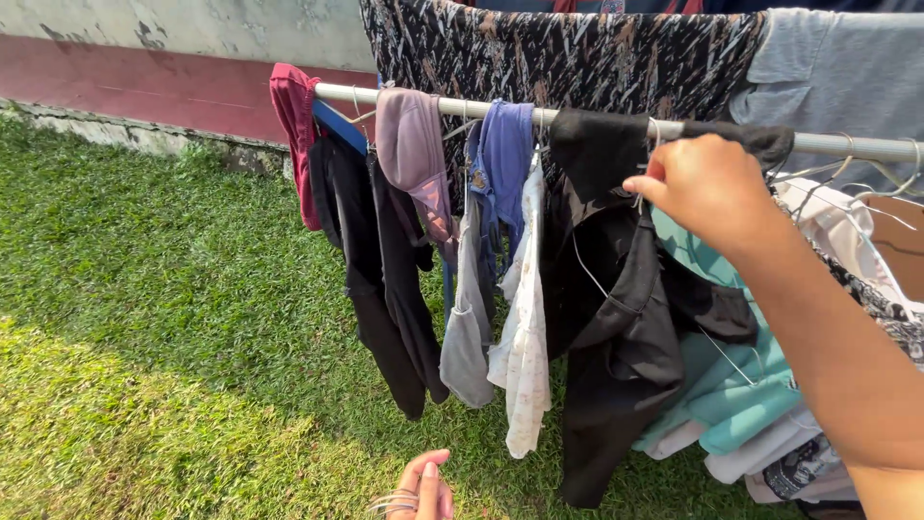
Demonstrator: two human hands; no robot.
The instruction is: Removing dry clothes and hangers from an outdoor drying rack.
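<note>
Black garment [616, 347] on a wire hanger [643, 154], hanging from the metal rail [828, 144] among other laundry.

I am seeing the right hand [707, 188] pinching the hanger's hook at the rail, fingers closed on it, while the left hand [423, 486] is gripping a bunch of wire hangers [390, 503] low over the grass [144, 318] (only partly in view). A teal garment [722, 385] is hanging just beside the black one.

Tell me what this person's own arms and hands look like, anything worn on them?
Both are bare. The right hand and its forearm show no sleeve, glove, watch or ring in view. The left hand is only partly in frame at the bottom edge: fingers and a thumbnail show, with no glove or ring visible; its wrist and arm are out of view.
</note>
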